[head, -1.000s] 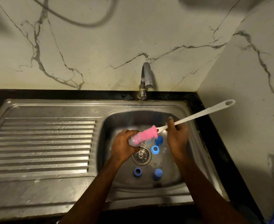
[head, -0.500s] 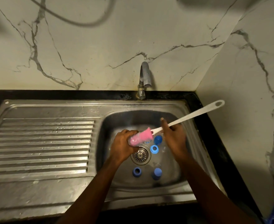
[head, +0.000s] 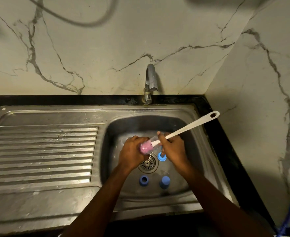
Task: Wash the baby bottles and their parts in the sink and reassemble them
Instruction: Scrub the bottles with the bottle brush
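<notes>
**Bottle scrub over the drain, both hands gripping**

Bottle work is what my remote feed shows. A clear baby bottle (head: 152, 139) is held low inside the sink (head: 200, 151), just above the drain strainer (head: 148, 163). The left hand (head: 132, 154) has its fingers curled tight round the bottle's body, so I see little of it beyond its mouth end. The pink sponge head (head: 144, 148) of the brush shows through the clear plastic, sitting inside the bottle. The white brush handle (head: 188, 127) slants up and to the right, past the basin's rim, and ends in a hanging hole. The right hand (head: 173, 149) is clenched round the lower handle, close to the bottle's mouth.

Loose parts lie on the basin floor. A blue ring (head: 161, 157) sits just right of the strainer, partly under the right hand. Nearer me, an open-topped blue piece (head: 143, 180) and a closed blue piece (head: 164, 182) stand side by side, apart from each other. I cannot tell which bottle they belong to.

Behind the basin stands the tap (head: 150, 82), against a veined marble wall (head: 89, 57). The ribbed draining board (head: 41, 151) lies to the left.
</notes>
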